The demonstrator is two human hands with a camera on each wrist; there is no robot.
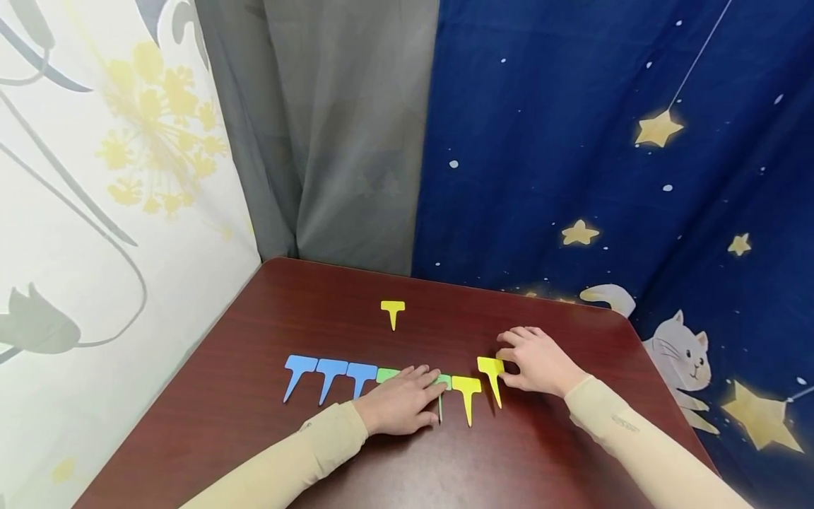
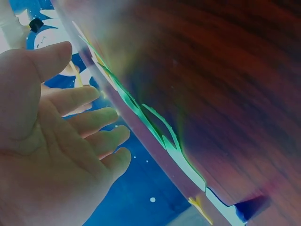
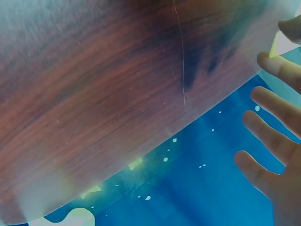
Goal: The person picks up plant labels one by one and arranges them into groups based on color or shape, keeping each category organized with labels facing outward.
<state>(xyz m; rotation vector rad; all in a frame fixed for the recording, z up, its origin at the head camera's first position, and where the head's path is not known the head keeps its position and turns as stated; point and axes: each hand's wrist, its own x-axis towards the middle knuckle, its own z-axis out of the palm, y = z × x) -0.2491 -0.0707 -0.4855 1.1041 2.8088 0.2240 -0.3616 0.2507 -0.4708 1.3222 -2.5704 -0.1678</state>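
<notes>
T-shaped plant labels lie side by side in a row on the table. At its left end are blue labels point(image 1: 301, 363), then green labels point(image 1: 386, 375), then a yellow label point(image 1: 467, 384). My left hand point(image 1: 402, 401) is over the green ones with its fingers extended, hiding part of them; in the left wrist view its fingers are straight and grip nothing. Beside the row's right end, my right hand point(image 1: 533, 359) pinches another yellow label point(image 1: 490, 366) by its head edge. The right wrist view shows thumb and index finger point(image 3: 277, 66) on it, the other fingers spread.
A single yellow label point(image 1: 393, 307) lies farther back on the dark red-brown table point(image 1: 318, 297). Behind the table hang a grey curtain point(image 1: 356, 141) and a blue star-patterned curtain point(image 1: 540, 141). A pale floral-printed cloth point(image 1: 127, 283) borders the left side.
</notes>
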